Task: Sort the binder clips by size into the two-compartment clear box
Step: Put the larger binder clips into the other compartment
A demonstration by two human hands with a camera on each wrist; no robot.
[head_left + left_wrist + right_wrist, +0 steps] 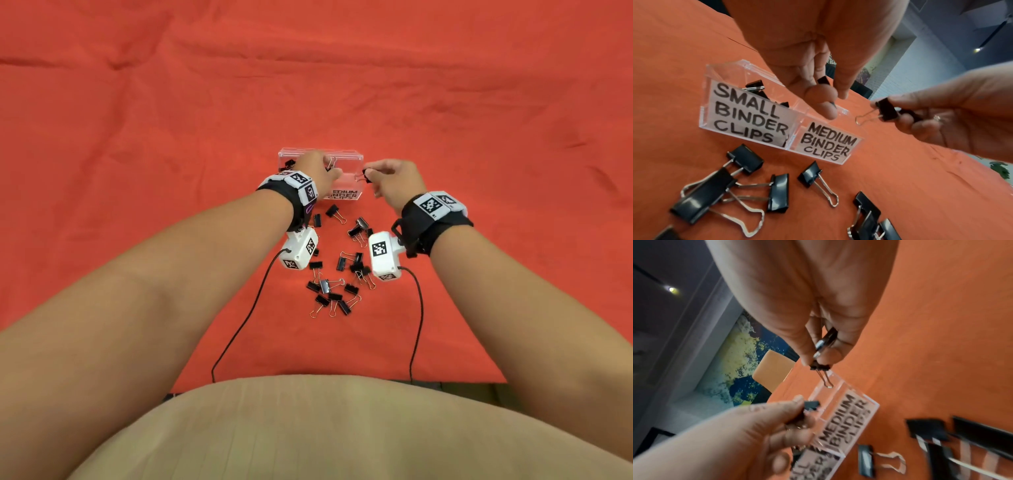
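Observation:
The clear two-compartment box (342, 158) stands on the orange cloth, its left half labelled SMALL BINDER CLIPS (748, 113) and its right half MEDIUM BINDER CLIPS (849, 415). My left hand (334, 173) hovers over the middle of the box and pinches a small black clip (823, 80). At the box's right end my right hand (371, 173) pinches a black clip (819, 367) whose wire handles hang toward the medium compartment. A second clip (828, 337) sits deeper between its fingers. Several small clips (755, 86) lie in the small compartment.
Several loose black binder clips (339, 274) of both sizes are scattered on the cloth between my wrists, just in front of the box. Two black cables (239, 325) trail from the wrist cameras toward my body. Wrinkled orange cloth (479, 102) covers the whole table.

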